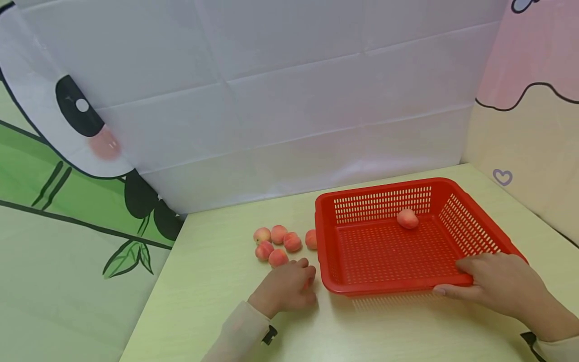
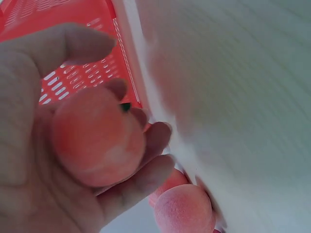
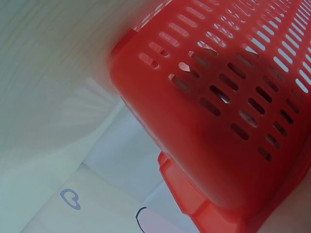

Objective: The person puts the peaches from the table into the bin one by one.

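Nearest, my left hand (image 1: 288, 286) rests low on the green table (image 1: 217, 281), fingers curled round one peach (image 2: 97, 138); the left wrist view shows it seated in the palm, fingertips wrapped under it, small stem end facing out. Grip looks sound but sits mostly on the fingers. Note: keep the thumb on top before lifting so the fruit cannot roll out.

Right hand (image 1: 499, 284) grips the near right rim of the red basket (image 1: 470, 206), thumb beneath the lip, fingers over it. It should hold firm so the basket does not slide when a peach lands.

Basket wall stands just right of my left hand, close by. Judgement: lift clear of the near left rim, carry across, set down low on the slotted floor rather than dropping; a dropped peach would roll and could bruise.

Just beyond the left hand, five loose peaches (image 1: 277, 241) lie in a cluster on the table, the rightmost one touching or nearly touching the basket's left wall. Avoid nudging these on the lift.

Farthest, one peach in the basket (image 1: 407, 218) lies against the far wall; place away from it.
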`<state>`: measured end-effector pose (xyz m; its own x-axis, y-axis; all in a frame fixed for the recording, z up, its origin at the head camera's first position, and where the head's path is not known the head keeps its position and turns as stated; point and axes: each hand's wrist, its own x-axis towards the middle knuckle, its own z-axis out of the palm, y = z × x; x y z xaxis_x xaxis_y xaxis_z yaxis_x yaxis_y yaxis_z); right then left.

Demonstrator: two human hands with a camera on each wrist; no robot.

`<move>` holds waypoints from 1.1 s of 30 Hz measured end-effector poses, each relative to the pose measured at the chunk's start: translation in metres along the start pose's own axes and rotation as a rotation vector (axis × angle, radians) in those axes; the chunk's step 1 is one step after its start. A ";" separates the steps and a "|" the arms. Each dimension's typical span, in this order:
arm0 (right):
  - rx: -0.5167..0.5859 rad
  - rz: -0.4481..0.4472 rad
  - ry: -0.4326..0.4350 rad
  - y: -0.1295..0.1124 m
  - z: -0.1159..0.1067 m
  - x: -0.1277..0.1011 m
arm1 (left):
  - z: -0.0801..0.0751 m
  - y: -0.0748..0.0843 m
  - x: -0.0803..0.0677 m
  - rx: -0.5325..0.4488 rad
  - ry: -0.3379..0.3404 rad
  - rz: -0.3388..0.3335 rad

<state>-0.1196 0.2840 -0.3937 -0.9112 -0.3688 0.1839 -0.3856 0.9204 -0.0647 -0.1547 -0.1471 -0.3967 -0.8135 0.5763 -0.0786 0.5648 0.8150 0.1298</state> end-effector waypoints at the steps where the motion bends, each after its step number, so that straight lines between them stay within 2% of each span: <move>1: 0.000 0.000 -0.002 0.000 0.000 0.000 | -0.001 0.000 0.000 -0.012 0.016 0.001; 7: 0.001 0.006 -0.022 0.001 0.001 0.001 | -0.005 0.001 0.000 -0.036 0.113 0.022; 16: 0.000 0.004 -0.012 0.002 0.001 0.001 | -0.014 -0.003 -0.003 0.022 0.170 0.030; 24: -0.003 -0.003 -0.001 0.001 0.001 0.000 | -0.028 -0.005 -0.004 0.048 0.236 0.017; 27: -0.004 -0.003 -0.005 0.002 0.001 0.000 | -0.036 -0.004 -0.004 0.088 0.290 0.020; 33: -0.007 -0.006 0.001 0.002 0.001 0.000 | -0.052 0.002 -0.003 0.201 0.441 0.033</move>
<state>-0.1207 0.2853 -0.3950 -0.9089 -0.3738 0.1848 -0.3897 0.9192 -0.0571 -0.1581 -0.1507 -0.3444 -0.7517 0.5561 0.3546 0.5712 0.8177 -0.0716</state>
